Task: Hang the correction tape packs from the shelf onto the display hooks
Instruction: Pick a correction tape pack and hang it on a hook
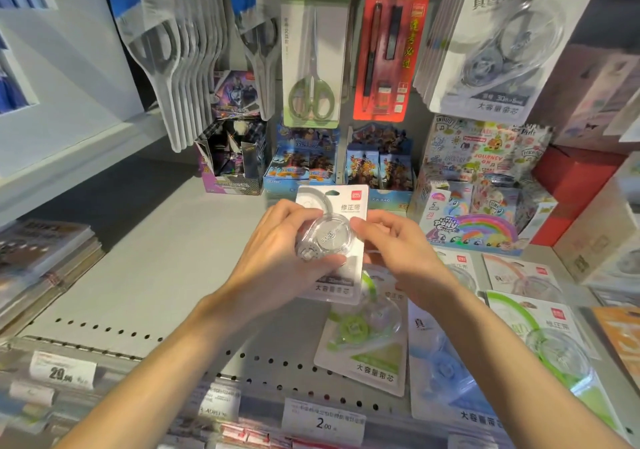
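I hold a grey correction tape pack [341,206] upright above the shelf, front facing me. My left hand [277,251] grips its blister and lower left side. My right hand [398,247] pinches its right edge. More correction tape packs lie flat on the shelf below and to the right: a green one [367,341], a blue one [446,365] and another green one [550,337]. A bunch of grey correction tape packs [491,43] hangs on a display hook at the upper right.
Scissors packs [311,67] and a red pen pack [388,46] hang above. Boxes of trading cards [304,168] and a pony card box [481,213] stand at the shelf's back. A stack of booklets [38,258] lies at left. Price tags [322,421] line the shelf [156,275] front.
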The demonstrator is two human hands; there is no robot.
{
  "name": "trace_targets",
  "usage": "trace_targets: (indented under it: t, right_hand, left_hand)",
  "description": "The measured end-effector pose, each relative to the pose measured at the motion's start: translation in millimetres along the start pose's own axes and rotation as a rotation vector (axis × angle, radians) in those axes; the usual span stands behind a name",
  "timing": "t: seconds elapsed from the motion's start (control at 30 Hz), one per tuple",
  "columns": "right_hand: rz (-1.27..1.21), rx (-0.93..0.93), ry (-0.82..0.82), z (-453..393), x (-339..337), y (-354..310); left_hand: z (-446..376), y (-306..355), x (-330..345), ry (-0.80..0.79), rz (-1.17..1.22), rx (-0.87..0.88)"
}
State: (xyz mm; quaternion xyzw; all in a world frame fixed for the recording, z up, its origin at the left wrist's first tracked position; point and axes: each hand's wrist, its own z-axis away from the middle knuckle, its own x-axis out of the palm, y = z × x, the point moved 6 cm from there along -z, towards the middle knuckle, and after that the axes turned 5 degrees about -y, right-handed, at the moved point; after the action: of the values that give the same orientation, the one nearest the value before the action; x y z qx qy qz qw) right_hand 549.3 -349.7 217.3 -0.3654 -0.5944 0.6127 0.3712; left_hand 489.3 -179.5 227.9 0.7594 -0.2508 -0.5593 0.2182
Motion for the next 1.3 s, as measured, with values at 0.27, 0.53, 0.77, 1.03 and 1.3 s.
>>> trace_targets:
  t: [0.27,0.53,0.77,1.03,1.3]
  right_hand:
    - [-0.043,-0.044,0.139,5.5,-34.0,-9.0]
    - [0.018,-0.098,0.115,11.4,-58.4,-14.3]
    - [0.811,-0.032,0.013,30.2,-96.8,11.2]
    - [1.196,0.064,-0.129,26.2,-92.3,32.5]
    - [0.895,-0.048,-0.126,28.5,-95.6,11.9]
  left_hand:
    - [-9.2,10.8,7.7,0.081,0.246,-0.045]
    - [-17.8,10.2,49.4,-0.103,0.968,-0.254]
    - [-17.3,-2.5,50.0,-0.054,0.944,-0.25]
    - [-13.6,-0.2,59.4,-0.012,0.937,-0.249]
    - [-8.5,-5.0,52.3,0.051,0.916,-0.287]
